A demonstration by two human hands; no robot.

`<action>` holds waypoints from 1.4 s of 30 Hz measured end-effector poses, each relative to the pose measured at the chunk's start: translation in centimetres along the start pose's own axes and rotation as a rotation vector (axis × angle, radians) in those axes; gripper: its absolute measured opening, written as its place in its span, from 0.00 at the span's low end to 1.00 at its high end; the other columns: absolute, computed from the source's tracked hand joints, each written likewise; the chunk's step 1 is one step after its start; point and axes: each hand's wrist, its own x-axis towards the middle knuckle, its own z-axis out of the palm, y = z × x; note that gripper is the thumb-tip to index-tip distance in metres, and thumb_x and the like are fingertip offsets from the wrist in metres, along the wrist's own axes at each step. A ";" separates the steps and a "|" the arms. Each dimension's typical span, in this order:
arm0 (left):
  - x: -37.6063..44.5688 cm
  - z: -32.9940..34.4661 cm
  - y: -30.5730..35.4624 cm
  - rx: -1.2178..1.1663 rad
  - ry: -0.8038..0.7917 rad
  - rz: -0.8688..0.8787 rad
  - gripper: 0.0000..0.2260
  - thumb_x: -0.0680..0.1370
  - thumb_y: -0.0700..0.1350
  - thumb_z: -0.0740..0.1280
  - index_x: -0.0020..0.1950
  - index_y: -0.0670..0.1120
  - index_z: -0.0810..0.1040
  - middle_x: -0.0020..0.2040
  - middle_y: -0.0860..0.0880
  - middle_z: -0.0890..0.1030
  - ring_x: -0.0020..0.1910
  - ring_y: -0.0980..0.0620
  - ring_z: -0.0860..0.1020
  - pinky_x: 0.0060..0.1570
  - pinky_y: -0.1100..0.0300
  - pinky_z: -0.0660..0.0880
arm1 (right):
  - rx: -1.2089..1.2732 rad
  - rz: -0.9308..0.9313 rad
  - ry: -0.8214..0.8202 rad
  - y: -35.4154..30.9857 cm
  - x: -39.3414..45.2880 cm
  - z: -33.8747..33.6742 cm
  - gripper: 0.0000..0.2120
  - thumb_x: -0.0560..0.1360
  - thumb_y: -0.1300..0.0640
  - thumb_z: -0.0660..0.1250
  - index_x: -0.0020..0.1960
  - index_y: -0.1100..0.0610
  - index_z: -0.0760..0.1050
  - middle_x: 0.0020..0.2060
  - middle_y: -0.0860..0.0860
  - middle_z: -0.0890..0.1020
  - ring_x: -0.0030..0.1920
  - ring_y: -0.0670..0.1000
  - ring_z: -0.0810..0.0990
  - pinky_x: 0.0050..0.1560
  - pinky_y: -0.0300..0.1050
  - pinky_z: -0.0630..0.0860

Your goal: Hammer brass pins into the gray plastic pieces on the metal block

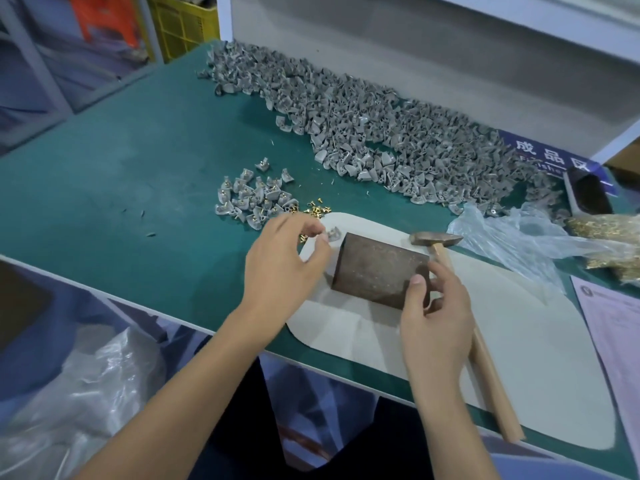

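Head view, landmark: we take the metal block (381,268) as reference; it sits on a white mat (519,358) on the green bench (121,185).
Left hand: our left hand (284,261) is just beside the block's far-left corner, fingertips pinching one gray plastic piece (333,233); we judge it is being carried in to seat on the block top.
Right hand: our right hand (433,306) grips the block's near-right corner, thumb on top and fingers curled round the side, probably steadying or squaring it.
Hammer: the hammer (436,239) lies untouched just right of the block, head at its far-right corner, handle running toward us; within easy reach of the right hand.
Brass pins: loose brass pins (313,210) lie just beyond the left hand; a bagful (602,230) sits well to the block's right.
Stock: a small heap of pinned pieces (252,199) lies far-left of the block, the large gray pile (381,133) well behind.
Room: block top bare; mat margin open on the near side; the handle crowds the right edge.
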 end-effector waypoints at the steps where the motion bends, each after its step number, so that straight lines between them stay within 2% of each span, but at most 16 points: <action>1: 0.8 -0.5 -0.8 0.042 0.021 -0.014 0.01 0.78 0.51 0.67 0.48 0.56 0.77 0.47 0.60 0.77 0.47 0.59 0.72 0.46 0.59 0.71 | -0.010 -0.009 -0.003 0.0 0.1 0.0 0.15 0.81 0.50 0.65 0.67 0.48 0.78 0.61 0.46 0.82 0.58 0.50 0.80 0.57 0.51 0.77; 5: 2.9 -1.7 -3.4 0.166 -0.012 -0.067 0.05 0.78 0.52 0.65 0.48 0.52 0.76 0.46 0.57 0.78 0.49 0.54 0.73 0.46 0.54 0.72 | -0.029 -0.032 -0.003 0.1 0.2 0.2 0.15 0.81 0.53 0.66 0.67 0.50 0.78 0.63 0.48 0.80 0.59 0.51 0.79 0.57 0.49 0.75; 10: 3.3 -1.7 -4.4 0.305 -0.047 0.008 0.04 0.79 0.48 0.68 0.48 0.49 0.77 0.46 0.53 0.79 0.49 0.48 0.75 0.47 0.52 0.73 | -0.026 -0.040 -0.017 0.0 0.2 0.2 0.15 0.81 0.53 0.65 0.67 0.51 0.78 0.61 0.50 0.80 0.54 0.51 0.78 0.55 0.49 0.75; 14: 3.3 -1.6 -4.8 0.373 0.017 -0.024 0.02 0.79 0.46 0.68 0.50 0.49 0.80 0.50 0.52 0.81 0.53 0.46 0.76 0.52 0.51 0.71 | -0.018 -0.043 -0.021 0.3 0.3 0.2 0.14 0.81 0.53 0.65 0.66 0.50 0.78 0.59 0.50 0.80 0.52 0.50 0.78 0.52 0.46 0.72; 19: 3.6 -1.7 -5.0 0.484 0.105 -0.097 0.04 0.79 0.48 0.68 0.49 0.50 0.82 0.48 0.52 0.83 0.55 0.44 0.75 0.51 0.50 0.67 | -0.021 -0.040 -0.031 0.5 0.3 0.3 0.14 0.81 0.53 0.66 0.66 0.51 0.78 0.60 0.50 0.80 0.53 0.52 0.79 0.52 0.46 0.72; 26: 4.9 -1.7 -5.4 0.541 0.138 -0.151 0.05 0.76 0.49 0.68 0.49 0.50 0.79 0.48 0.51 0.82 0.54 0.43 0.73 0.51 0.49 0.65 | -0.021 -0.024 -0.034 0.5 0.3 0.1 0.13 0.82 0.53 0.66 0.66 0.50 0.78 0.58 0.48 0.80 0.49 0.48 0.77 0.49 0.44 0.69; 29: 5.2 -1.3 -5.5 0.546 0.122 -0.028 0.12 0.73 0.44 0.71 0.56 0.48 0.79 0.54 0.46 0.78 0.57 0.40 0.71 0.54 0.48 0.67 | -0.016 -0.015 -0.044 0.4 0.2 0.1 0.14 0.81 0.52 0.65 0.66 0.49 0.78 0.59 0.47 0.80 0.50 0.48 0.77 0.49 0.46 0.70; 31: 5.4 -1.0 -5.3 0.505 0.047 0.068 0.16 0.74 0.42 0.71 0.62 0.49 0.79 0.61 0.45 0.76 0.63 0.39 0.69 0.61 0.45 0.68 | -0.007 -0.006 -0.047 0.3 0.4 0.2 0.14 0.81 0.52 0.65 0.66 0.48 0.78 0.59 0.46 0.80 0.50 0.48 0.78 0.49 0.47 0.71; 35: 5.6 -0.9 -5.7 0.480 -0.075 0.139 0.18 0.78 0.42 0.67 0.68 0.52 0.79 0.74 0.45 0.72 0.75 0.39 0.63 0.73 0.41 0.60 | 0.013 0.006 -0.042 0.4 0.5 0.3 0.13 0.81 0.50 0.64 0.65 0.46 0.78 0.55 0.38 0.77 0.46 0.37 0.75 0.49 0.45 0.70; 39: 5.5 -1.0 -6.0 0.453 -0.067 0.090 0.16 0.79 0.45 0.68 0.67 0.54 0.80 0.73 0.46 0.73 0.77 0.40 0.62 0.73 0.40 0.61 | 0.023 0.036 -0.055 0.6 0.8 0.5 0.15 0.79 0.46 0.63 0.64 0.43 0.78 0.53 0.34 0.77 0.49 0.29 0.74 0.47 0.43 0.69; 42: 5.4 -1.3 -6.0 0.401 -0.012 0.060 0.11 0.79 0.45 0.68 0.61 0.52 0.81 0.70 0.46 0.74 0.76 0.42 0.62 0.71 0.44 0.62 | 0.029 0.052 -0.073 0.9 0.8 0.5 0.13 0.80 0.48 0.65 0.64 0.42 0.77 0.51 0.31 0.76 0.49 0.26 0.73 0.46 0.35 0.67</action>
